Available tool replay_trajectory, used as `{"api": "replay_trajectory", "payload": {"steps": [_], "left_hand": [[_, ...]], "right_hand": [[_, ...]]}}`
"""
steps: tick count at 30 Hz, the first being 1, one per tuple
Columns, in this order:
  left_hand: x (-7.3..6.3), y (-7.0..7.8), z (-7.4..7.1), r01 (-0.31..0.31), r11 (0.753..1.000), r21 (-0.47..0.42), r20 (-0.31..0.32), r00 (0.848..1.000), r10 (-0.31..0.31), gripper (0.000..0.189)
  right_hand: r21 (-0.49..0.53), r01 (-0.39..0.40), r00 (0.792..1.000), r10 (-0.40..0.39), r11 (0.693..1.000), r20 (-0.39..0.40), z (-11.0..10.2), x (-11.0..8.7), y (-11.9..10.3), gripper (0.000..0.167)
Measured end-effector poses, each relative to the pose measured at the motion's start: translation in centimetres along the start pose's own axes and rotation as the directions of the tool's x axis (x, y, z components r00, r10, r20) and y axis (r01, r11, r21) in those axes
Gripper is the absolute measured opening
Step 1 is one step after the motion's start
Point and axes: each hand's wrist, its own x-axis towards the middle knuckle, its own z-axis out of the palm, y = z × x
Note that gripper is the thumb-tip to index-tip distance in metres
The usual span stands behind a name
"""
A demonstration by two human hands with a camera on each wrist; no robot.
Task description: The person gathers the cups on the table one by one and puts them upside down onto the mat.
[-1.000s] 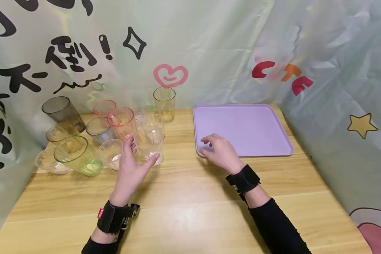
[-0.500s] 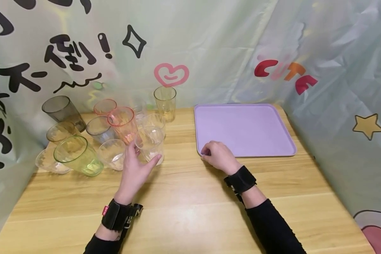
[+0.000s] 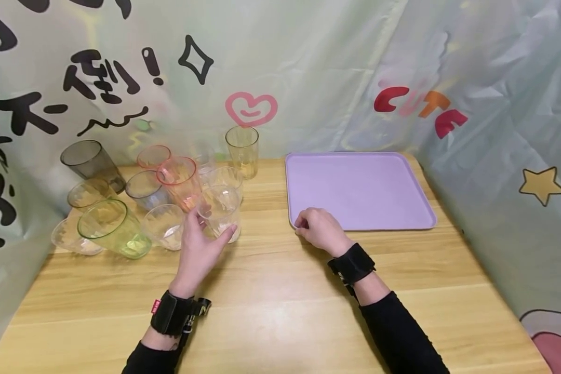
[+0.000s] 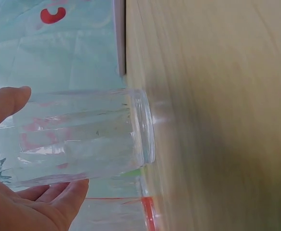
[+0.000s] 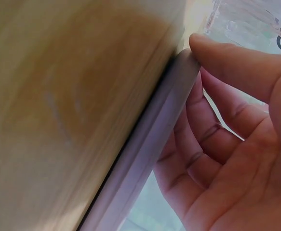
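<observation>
Left grip [image 3: 199,254]: round clear glass [image 4: 82,139] | right grip [image 3: 322,231]: pinching tray [image 3: 362,192] | step: apparently securing hold | next: likely upright lift

Right hand [image 3: 321,231] lowered, pinching tray [image 3: 362,192] corner, left hand [image 3: 198,252] closer around clear cup [image 3: 221,206]

At lower centre, room runs up the worktop [image 3: 271,311] between the black wristbands [image 3: 170,314], then between the clear tumbler [image 3: 222,208] and lavender tray [image 3: 361,192]. Crowded tumblers [image 3: 147,191] block mid-left; the fabric backdrop [image 3: 313,67] walls off the top.
</observation>
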Motion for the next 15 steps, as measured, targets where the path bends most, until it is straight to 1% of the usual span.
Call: {"api": "replay_trajectory", "payload": {"steps": [5, 9, 12, 15], "left_hand": [[0.1, 0.2, 0.0, 0.014, 0.999, -0.036, 0.003, 1.0, -0.013, 0.076], [0.1, 0.7, 0.2, 0.019, 0.994, -0.105, 0.005, 1.0, -0.019, 0.075], [0.2, 1.2, 0.5, 0.031, 0.982, -0.187, 0.013, 0.999, -0.029, 0.075], [0.5, 1.7, 0.9, 0.06, 0.957, -0.284, 0.022, 0.998, -0.056, 0.077]], "right_hand": [[0.0, -0.003, 1.0, 0.003, 1.0, 0.004, -0.1, 0.0, -0.1, 0.005], [-0.002, -0.002, 1.0, 0.002, 1.0, 0.004, -0.1, 0.0, -0.1, 0.005], [-0.003, 0.001, 1.0, -0.001, 1.0, 0.001, -0.2, -0.1, -0.2, 0.005], [0.0, 0.002, 1.0, -0.002, 1.0, -0.005, -0.3, -0.2, -0.3, 0.007]]}}
